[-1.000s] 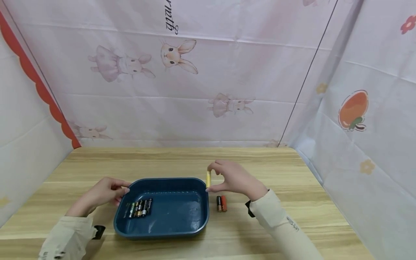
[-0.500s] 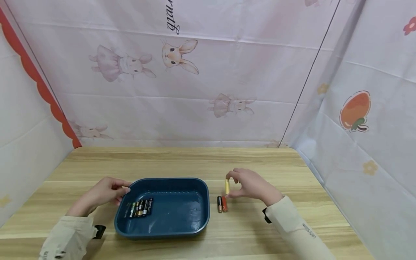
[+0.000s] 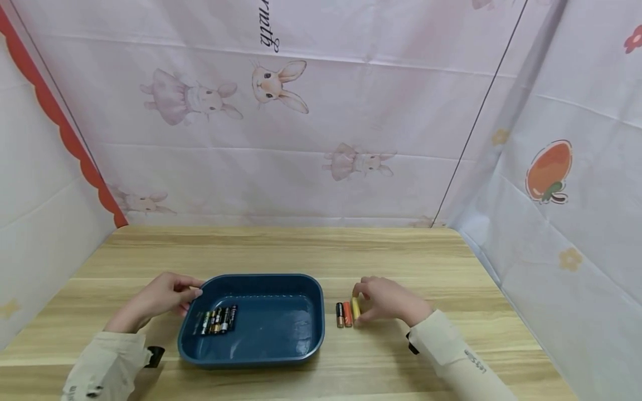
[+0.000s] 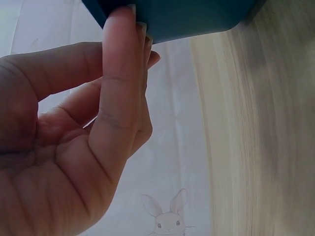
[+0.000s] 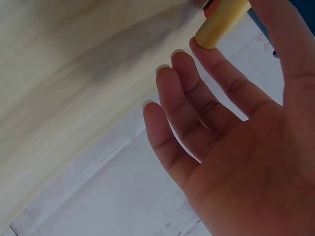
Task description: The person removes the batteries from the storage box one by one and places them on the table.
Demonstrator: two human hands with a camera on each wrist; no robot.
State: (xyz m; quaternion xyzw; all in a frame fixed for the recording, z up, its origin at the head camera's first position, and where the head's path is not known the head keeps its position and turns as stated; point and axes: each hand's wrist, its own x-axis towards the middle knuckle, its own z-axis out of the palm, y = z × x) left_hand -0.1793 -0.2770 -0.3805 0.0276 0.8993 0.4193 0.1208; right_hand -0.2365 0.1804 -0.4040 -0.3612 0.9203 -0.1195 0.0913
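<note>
My right hand (image 3: 386, 301) pinches a yellow battery (image 3: 355, 308) end to end between thumb and index finger, low at the table. In the right wrist view the yellow battery (image 5: 221, 23) has one end against the index fingertip; the other fingers are spread free. Just left of it lie a red battery (image 3: 348, 314) and a black battery with a copper end (image 3: 340, 315), side by side. My left hand (image 3: 163, 295) grips the upper left rim of a dark blue tray (image 3: 251, 362), thumb at the edge. Several mostly dark batteries (image 3: 218, 321) lie in a row inside the tray's left part.
The wooden table (image 3: 401, 250) runs back to a printed cloth wall (image 3: 301, 189) with rabbit pictures. More cloth (image 3: 531, 267) hangs along the right side, and a white cloth (image 3: 45, 195) along the left.
My right hand has moved right from the tray's right rim and down, bringing the yellow battery to the right of the red one. The left hand stays on the tray.
</note>
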